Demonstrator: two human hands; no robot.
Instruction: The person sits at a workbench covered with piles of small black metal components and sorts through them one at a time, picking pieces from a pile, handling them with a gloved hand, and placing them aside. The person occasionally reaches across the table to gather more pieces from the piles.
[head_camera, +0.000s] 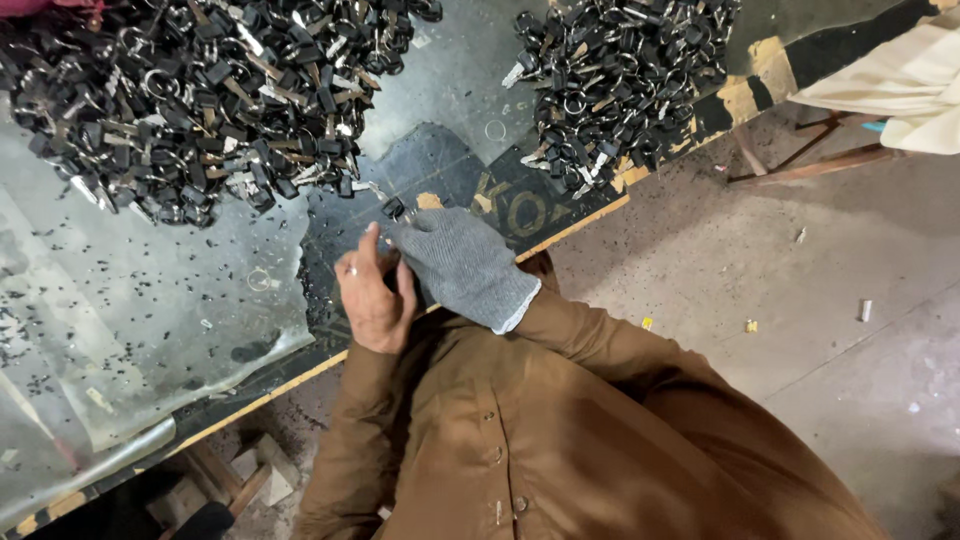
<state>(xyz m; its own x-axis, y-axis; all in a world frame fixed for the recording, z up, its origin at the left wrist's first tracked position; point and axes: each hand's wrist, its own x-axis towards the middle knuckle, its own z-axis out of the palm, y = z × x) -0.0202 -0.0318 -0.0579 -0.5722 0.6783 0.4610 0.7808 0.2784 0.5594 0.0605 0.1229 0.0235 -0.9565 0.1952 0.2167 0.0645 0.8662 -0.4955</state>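
Note:
My left hand (372, 295) is bare, with a ring on one finger, and its fingers are curled with the thumb pointing up. My right hand (460, 262) wears a grey knit glove and lies against the left one. Both meet at a small black key part (393, 208), pinched at the glove's fingertips just above my left thumb. What lies inside my left palm is hidden. A large heap of black key parts with metal rings (190, 95) lies beyond my hands at the upper left, and a second heap (610, 75) at the upper right.
The dark table (520, 205) has a wooden front edge and is partly covered by a clear plastic sheet (120, 330) strewn with small black bits. To the right are a concrete floor (800, 330) and a cream cloth (900, 80) over a wooden frame.

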